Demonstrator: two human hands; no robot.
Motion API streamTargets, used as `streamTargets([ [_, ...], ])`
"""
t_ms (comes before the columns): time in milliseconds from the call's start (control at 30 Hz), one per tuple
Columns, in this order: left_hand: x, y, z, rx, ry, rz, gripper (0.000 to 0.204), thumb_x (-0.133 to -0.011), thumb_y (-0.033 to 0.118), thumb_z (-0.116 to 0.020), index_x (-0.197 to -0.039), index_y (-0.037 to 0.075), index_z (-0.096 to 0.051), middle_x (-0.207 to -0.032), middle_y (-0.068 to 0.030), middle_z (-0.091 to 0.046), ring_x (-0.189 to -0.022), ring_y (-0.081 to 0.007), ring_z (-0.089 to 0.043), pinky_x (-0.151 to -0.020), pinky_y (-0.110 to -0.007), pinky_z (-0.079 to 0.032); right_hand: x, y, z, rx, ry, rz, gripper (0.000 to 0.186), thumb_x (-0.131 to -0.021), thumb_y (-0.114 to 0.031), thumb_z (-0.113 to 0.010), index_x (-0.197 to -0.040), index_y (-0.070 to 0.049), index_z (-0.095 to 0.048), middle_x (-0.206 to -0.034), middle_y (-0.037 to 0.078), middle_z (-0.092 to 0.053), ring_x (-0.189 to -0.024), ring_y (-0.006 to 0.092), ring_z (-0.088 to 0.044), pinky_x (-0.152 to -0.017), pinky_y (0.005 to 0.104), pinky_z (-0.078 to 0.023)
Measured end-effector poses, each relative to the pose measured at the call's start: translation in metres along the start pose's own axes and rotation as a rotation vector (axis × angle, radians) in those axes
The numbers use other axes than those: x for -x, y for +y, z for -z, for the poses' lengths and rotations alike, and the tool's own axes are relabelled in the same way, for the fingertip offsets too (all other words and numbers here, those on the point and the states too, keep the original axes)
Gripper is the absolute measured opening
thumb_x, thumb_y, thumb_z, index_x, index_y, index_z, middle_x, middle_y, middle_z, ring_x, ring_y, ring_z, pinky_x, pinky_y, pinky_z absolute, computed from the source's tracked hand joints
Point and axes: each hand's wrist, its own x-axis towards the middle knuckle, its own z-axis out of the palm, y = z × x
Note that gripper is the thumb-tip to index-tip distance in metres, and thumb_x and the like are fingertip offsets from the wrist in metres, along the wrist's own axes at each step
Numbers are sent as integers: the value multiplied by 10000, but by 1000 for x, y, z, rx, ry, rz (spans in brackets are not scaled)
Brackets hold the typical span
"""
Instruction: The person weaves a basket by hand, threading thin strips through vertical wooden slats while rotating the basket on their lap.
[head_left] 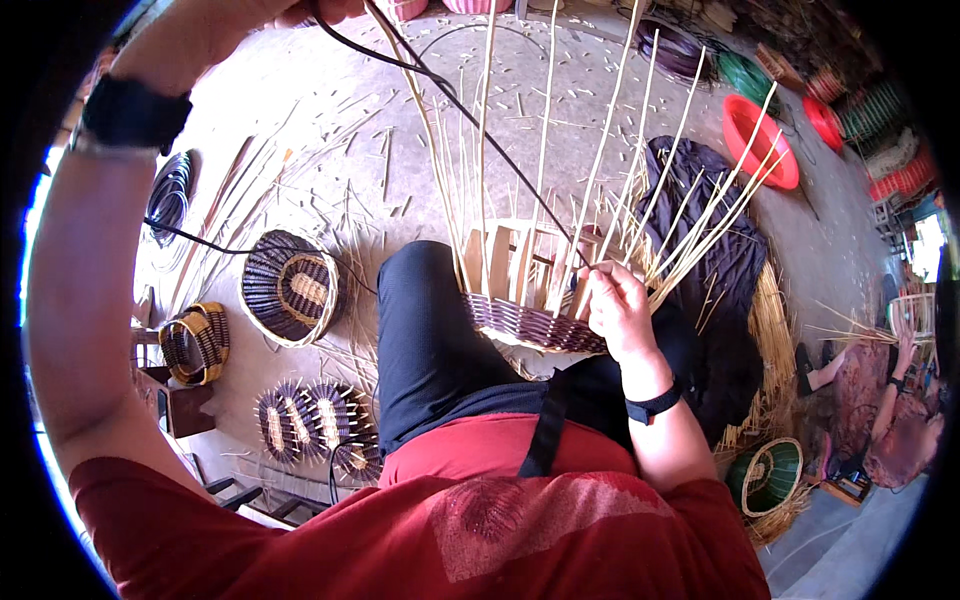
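A half-woven basket (535,322) rests across my lap, with a dark purple woven band along its lower side. Tall pale stakes (548,120) rise and fan out from it, and wooden slats (500,250) stand inside. At the basket's right side my right hand (618,308) is closed, pinching a long dark weaving strand (500,150). The strand runs taut up and left toward my raised left hand (305,12). That hand is cut off by the upper edge; its visible fingers are closed round the dark strand.
Left of my knee lie a dark round basket (290,288), a smaller basket (195,343), spiky woven bases (318,420) and a dark coil (172,190). To the right are dark cloth (690,200), straw (770,330), a red basin (760,142) and a green basket (768,477). Another person (870,400) sits far right.
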Motion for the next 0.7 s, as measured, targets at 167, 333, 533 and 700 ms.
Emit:
streamTargets([
  [167,15,17,-19,263,197,-865,171,-976,162,-693,-988,6,-763,-793,-79,-740,-637,-100,-694,-540,-211,-562,-3,1,3,33,-3,50,184,-1074,-242,-548,-1022,-87,-634,-602,-121,-335,-445,-12,-272,-399,183,-226],
  [333,-28,-16,-65,600,-252,-895,306,-1040,264,-545,-1129,23,-711,-922,-99,-752,-733,-125,-716,-579,-210,-553,5,-3,3,-43,1,24,174,-1074,-230,-546,-1036,-88,-638,-601,-114,-339,-444,-5,-272,-402,192,-231],
  [533,-34,-98,-125,165,-906,264,755,-1046,640,-360,-1065,-23,-721,-875,-126,-752,-722,-170,-710,-613,-252,-525,2,3,0,-80,22,19,154,-1066,-217,-561,-1048,-89,-644,-610,-107,-353,-459,-1,-280,-407,196,-234],
  [700,-9,-109,-202,227,-1019,342,879,-959,766,-394,-900,-50,-714,-744,-151,-726,-600,-188,-689,-514,-260,-513,-2,11,13,-140,-18,18,141,-1062,-207,-568,-1061,-88,-643,-626,-97,-372,-463,12,-293,-411,198,-252],
])
